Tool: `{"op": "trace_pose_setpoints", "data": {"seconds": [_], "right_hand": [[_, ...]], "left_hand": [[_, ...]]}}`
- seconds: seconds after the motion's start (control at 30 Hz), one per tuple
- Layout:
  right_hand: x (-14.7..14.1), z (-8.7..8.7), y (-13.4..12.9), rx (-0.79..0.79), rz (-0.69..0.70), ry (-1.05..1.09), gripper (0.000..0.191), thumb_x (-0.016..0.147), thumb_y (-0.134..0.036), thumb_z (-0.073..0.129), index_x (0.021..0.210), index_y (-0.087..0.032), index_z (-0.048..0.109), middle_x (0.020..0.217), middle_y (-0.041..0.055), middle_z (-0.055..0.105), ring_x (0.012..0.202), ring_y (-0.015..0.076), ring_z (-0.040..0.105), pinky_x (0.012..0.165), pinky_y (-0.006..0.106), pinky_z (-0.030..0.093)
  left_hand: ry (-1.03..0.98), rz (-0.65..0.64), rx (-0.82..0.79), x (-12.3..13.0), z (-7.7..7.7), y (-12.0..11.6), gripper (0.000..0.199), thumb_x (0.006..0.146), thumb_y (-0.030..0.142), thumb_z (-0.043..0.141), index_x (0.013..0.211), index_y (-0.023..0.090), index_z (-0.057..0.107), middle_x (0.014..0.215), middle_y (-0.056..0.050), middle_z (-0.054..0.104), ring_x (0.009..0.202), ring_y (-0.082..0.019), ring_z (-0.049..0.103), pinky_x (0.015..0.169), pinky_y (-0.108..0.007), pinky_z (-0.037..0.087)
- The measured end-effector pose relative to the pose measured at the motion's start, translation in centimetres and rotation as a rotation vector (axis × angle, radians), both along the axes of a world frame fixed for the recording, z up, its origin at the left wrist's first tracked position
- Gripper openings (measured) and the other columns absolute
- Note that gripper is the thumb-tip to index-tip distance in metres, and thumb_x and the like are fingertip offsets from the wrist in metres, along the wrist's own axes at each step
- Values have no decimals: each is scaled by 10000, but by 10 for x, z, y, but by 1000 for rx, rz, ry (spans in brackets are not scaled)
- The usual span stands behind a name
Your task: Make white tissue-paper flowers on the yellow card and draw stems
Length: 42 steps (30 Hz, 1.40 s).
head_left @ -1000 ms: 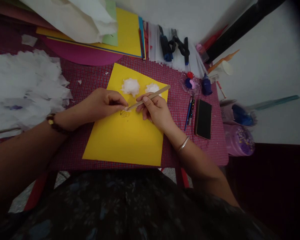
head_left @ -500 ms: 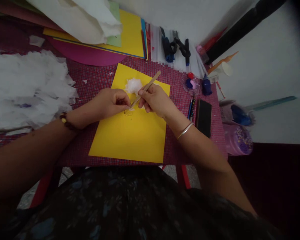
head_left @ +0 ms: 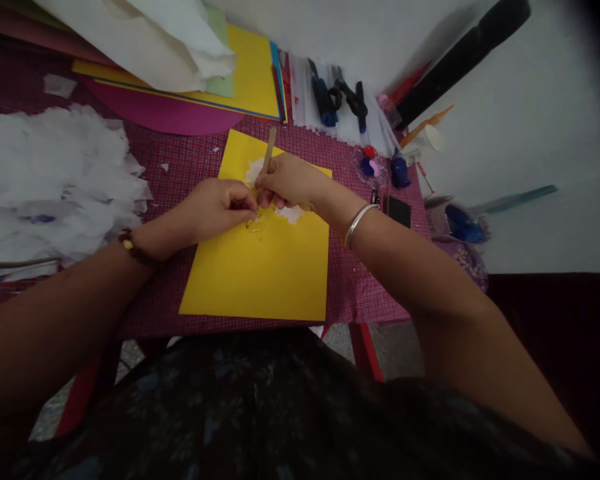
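- Over the yellow sheet (head_left: pixel 257 277), the left hand (head_left: pixel 213 208) pinches near a glossy smear (head_left: pixel 255 230); whether around anything, I cannot tell.
- Beside it, the right hand (head_left: pixel 291 180) grips a wooden stick (head_left: pixel 269 150) steeply, probably for fine control.

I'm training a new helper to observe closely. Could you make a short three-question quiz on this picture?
1. True or false: the left hand grips the wooden stick.
2. The heap at far left is mainly: A. red; B. white; C. green.
3. Fill in: the silver bangle is worn on the person's own ____ side.

Key:
1. False; the right hand grips it.
2. B.
3. Right.
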State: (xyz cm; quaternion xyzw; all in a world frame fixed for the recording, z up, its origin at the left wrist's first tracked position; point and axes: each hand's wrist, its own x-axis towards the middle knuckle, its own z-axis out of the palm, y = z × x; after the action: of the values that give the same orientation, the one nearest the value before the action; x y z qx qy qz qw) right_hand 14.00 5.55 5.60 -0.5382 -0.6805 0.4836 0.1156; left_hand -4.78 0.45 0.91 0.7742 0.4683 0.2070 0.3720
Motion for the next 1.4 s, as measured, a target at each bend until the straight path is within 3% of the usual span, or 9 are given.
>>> {"op": "trace_pose_setpoints", "data": {"seconds": [0.23,0.5,0.6,0.73,0.93,1.07,1.2,1.3,1.4], "right_hand": [[-13,23,-11,-22,-60,-166,443,989,-100,696,566,-194,603,465,24,613,363,100,456,336,234,277],[20,27,-17,60,-198,187,286,1063,-150,596,788,-209,548,567,-27,654,367,73,452,368,199,260],[40,12,-42,126,-229,382,202,1073,-226,632,888,-221,549,615,-60,664,373,56,472,389,184,318],[60,-21,-70,162,-218,571,224,1024,-391,717,968,-229,572,674,-64,688,379,60,492,383,203,358],[60,-38,-77,197,-254,697,334,951,-537,788,978,-254,611,683,-57,689,407,73,494,387,226,382],[56,-37,-79,173,-245,719,293,967,-506,785,969,-257,630,677,-54,692,406,73,501,386,229,377],[54,-38,-83,171,-239,739,281,974,-487,782,968,-250,633,682,-53,696,410,70,509,392,229,384],[53,-40,-82,185,-256,761,303,964,-506,787,965,-249,627,681,-56,695,423,71,518,400,225,397],[53,-43,-81,212,-259,795,337,956,-538,788,968,-249,615,680,-59,690,434,72,516,406,222,405]], "left_hand": [[-1,-12,5,-1,1,2,296,820,457,606,869,199,741,883,-54,788,811,-205,669,749,-299,465],[-41,38,-20,-5,8,2,246,884,376,613,939,194,769,966,-69,820,884,-221,711,825,-323,535],[-232,247,-91,-10,25,1,185,913,254,640,1038,188,759,998,-61,809,822,-168,684,803,-308,557],[-430,549,93,-30,62,-6,174,862,103,674,973,185,780,883,-13,761,723,-105,633,700,-250,512],[-150,640,243,-78,95,-42,141,838,278,819,929,171,818,788,-9,744,732,-141,632,688,-276,458],[119,486,58,-89,88,-70,173,841,339,702,845,179,767,762,-13,728,697,-149,579,665,-285,419],[439,224,-28,-89,63,-76,282,894,362,603,1020,185,782,820,-39,745,728,-194,621,694,-315,406],[604,210,-28,-88,54,-72,370,893,393,629,1178,196,758,843,-41,725,722,-224,617,665,-324,368],[641,251,-79,-90,51,-67,366,889,391,648,1178,175,708,828,-26,699,703,-215,607,646,-309,362]]}}
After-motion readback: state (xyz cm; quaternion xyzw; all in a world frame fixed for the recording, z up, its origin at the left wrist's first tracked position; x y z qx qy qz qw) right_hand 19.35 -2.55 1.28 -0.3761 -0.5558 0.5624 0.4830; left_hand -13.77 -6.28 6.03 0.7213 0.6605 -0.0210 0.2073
